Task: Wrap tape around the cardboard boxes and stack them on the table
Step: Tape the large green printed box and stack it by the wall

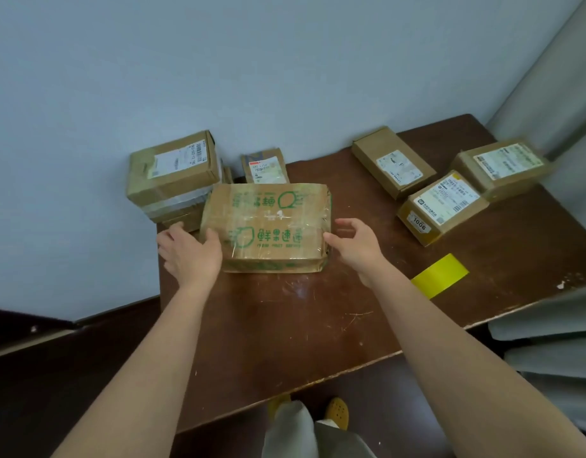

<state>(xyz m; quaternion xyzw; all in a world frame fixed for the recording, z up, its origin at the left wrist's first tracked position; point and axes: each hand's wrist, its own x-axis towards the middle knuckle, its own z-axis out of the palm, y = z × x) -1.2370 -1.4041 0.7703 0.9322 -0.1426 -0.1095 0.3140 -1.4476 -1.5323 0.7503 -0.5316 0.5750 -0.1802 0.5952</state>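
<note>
With both hands spread wide at its short ends, left hand (192, 251) touching, right hand (354, 246) just beside, a taped box (268, 226) lies at frame centre on the table (285, 332), likely for lifting onto the stack (172, 180) at its left.

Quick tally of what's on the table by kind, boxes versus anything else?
Cardboard boxes with white shipping labels: 5
Cardboard box with green print: 1
Taped boxes under the left stack: at least 1, partly hidden
Yellow strip: 1
Total: 8
</note>
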